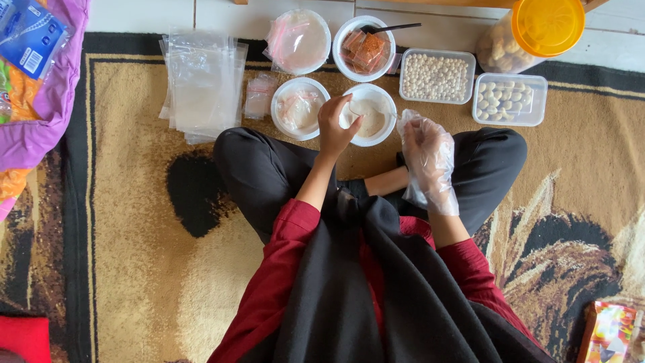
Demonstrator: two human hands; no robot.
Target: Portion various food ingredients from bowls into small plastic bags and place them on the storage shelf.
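Dark red long sleeves, black scarf hanging down the front, black trousers, left hand (334,124) bare, right hand (428,151) in loose clear plastic glove

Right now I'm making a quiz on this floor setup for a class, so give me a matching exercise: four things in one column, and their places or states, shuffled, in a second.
Things:
1. left hand
2. right hand
3. yellow-lidded jar
4. stack of clear plastic bags

Places or states:
A. top right, lying partly on the tiled floor
B. covered by a loose clear plastic glove
C. on the rug, left of the white bowls
D. bare, over the rim of the white bowl of pale powder

Pairs: 1-D, 2-B, 3-A, 4-C
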